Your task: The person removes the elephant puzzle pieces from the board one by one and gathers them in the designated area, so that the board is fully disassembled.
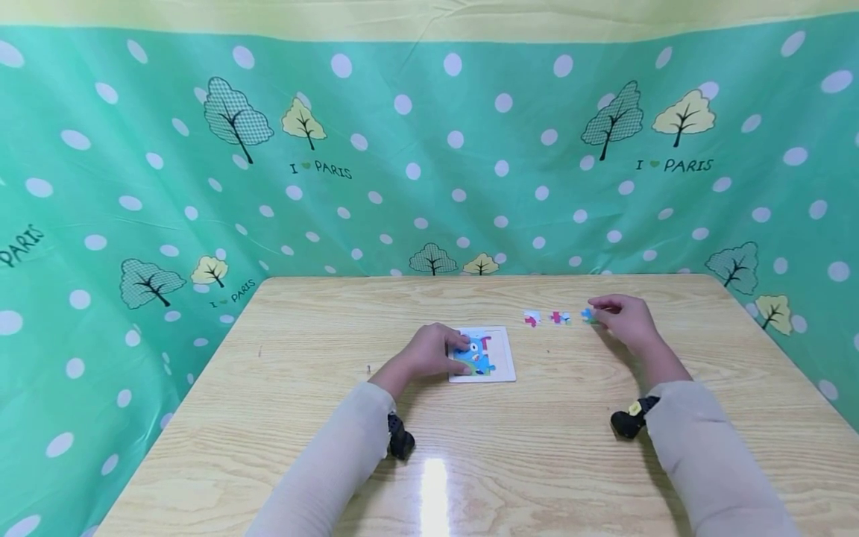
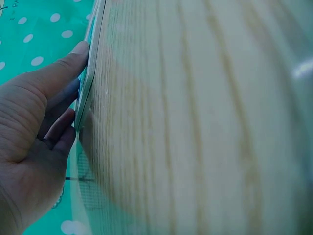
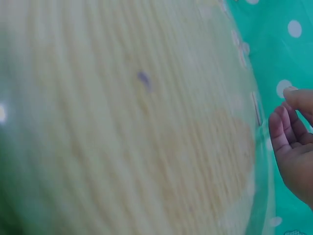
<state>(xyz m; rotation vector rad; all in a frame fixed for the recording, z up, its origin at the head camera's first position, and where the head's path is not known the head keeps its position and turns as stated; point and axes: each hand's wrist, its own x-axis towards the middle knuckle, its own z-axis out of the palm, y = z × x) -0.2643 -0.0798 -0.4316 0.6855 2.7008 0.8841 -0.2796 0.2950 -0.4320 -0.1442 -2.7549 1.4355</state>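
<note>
A small square puzzle board (image 1: 506,356) with a white border lies on the table, part of its blue cartoon picture in place. My left hand (image 1: 432,350) holds the board at its left side, with thumb and fingertips on it; they cover some of the picture. In the left wrist view, thumb and fingers of the left hand (image 2: 46,98) meet the board's edge (image 2: 88,83). My right hand (image 1: 625,321) is just beside a blue puzzle piece (image 1: 587,315). The right wrist view shows the right hand (image 3: 298,142) with bent fingers, a small gap from the piece (image 3: 257,108).
Two more loose puzzle pieces, a white and red one (image 1: 532,318) and a red and blue one (image 1: 560,318), lie in a row between board and right hand. Behind the wooden table (image 1: 523,447) hangs a green dotted cloth (image 1: 456,171). Black devices (image 1: 629,424) are on both wrists.
</note>
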